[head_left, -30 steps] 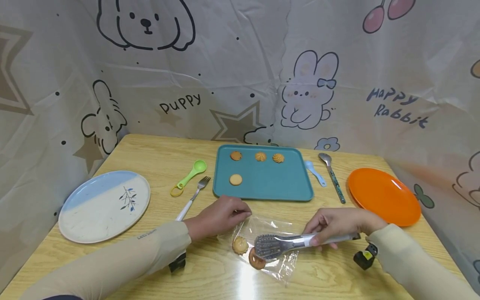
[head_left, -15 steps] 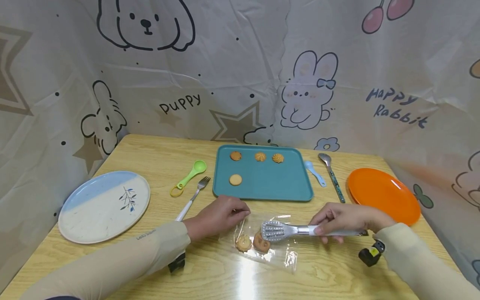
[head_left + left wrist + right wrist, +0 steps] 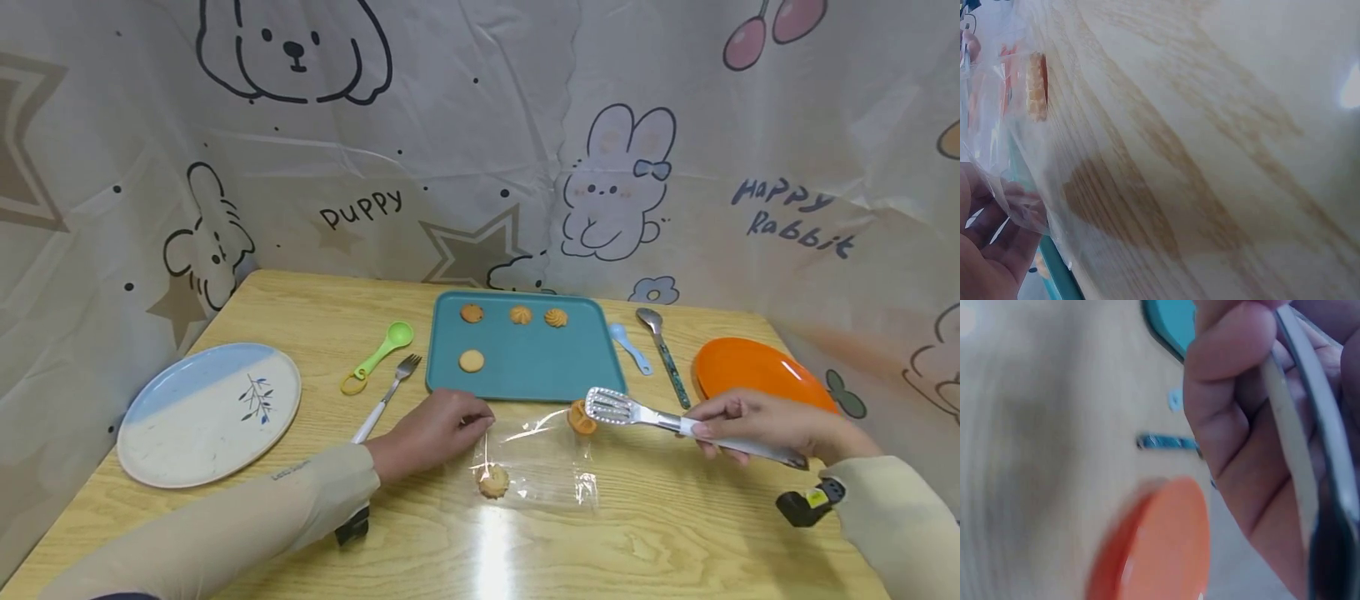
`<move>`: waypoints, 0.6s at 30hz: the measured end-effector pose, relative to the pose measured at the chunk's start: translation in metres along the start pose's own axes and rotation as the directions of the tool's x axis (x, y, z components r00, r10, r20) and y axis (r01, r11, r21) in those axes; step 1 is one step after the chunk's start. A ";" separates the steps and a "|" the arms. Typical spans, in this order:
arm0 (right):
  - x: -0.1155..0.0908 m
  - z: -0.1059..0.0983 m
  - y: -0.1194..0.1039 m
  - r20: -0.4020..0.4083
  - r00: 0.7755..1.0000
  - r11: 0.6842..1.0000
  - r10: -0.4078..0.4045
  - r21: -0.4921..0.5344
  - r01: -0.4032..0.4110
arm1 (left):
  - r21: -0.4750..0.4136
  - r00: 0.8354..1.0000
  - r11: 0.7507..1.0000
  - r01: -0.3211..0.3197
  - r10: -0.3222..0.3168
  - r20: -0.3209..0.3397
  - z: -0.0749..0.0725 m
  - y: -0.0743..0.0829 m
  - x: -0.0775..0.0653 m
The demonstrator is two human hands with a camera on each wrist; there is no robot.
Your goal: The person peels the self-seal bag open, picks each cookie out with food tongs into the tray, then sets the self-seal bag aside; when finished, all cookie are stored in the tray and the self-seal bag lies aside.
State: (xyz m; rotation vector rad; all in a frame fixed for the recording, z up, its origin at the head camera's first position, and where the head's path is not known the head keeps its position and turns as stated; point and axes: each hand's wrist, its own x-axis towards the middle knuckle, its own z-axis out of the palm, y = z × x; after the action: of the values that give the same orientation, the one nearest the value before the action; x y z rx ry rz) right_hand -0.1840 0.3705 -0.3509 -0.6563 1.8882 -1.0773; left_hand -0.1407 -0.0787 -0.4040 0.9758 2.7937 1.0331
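Metal tongs [image 3: 637,410] in our right hand [image 3: 750,423] now carry a brown cookie [image 3: 579,417] clear of the clear plastic bag [image 3: 540,458]; half a second ago that cookie sat inside the bag beside a pale one, so we judge the lift out of the bag done and the cookie on its way, hanging just in front of the teal tray [image 3: 555,367]. From the head view, our right fingers are wrapped round the tong handles, squeezing them on the cookie. Our left hand [image 3: 431,433] pinches the bag's near-left corner against the bench [image 3: 675,533], as it did before. One pale cookie [image 3: 494,481] remains in the bag. The tray holds four cookies: three along its far edge [image 3: 521,315] and one nearer [image 3: 471,360]. The orange plate [image 3: 750,367] and the blue-and-white plate [image 3: 202,417] hold nothing we can see.

From the left wrist, our fingers [image 3: 991,231] grip crumpled bag film [image 3: 997,125], with the pale cookie [image 3: 1037,86] showing edge-on through it.

From the right wrist (blurred), our fingers [image 3: 1229,394] clench the tong handles [image 3: 1297,425], above the orange plate [image 3: 1160,550]
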 end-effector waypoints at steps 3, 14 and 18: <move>-0.006 -0.011 -0.002 -0.054 0.999 1.000 0.003 -0.028 -0.004 | -0.003 1.000 1.000 0.009 -0.009 0.000 0.000 0.000 0.000; 0.058 -0.015 -0.016 -0.230 0.966 0.984 0.117 -0.108 -0.144 | -0.005 1.000 1.000 0.009 -0.009 0.030 0.004 -0.003 0.001; 0.086 -0.013 -0.020 -0.262 0.957 0.985 0.120 -0.089 -0.148 | -0.001 0.999 1.000 0.000 0.000 0.039 0.004 -0.003 0.003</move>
State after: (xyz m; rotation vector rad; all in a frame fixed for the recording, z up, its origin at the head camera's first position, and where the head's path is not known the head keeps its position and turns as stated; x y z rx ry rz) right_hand -0.2385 0.3013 -0.3651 -0.4567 2.1928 -1.0165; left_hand -0.1438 -0.0767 -0.4085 0.9854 2.7613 1.0047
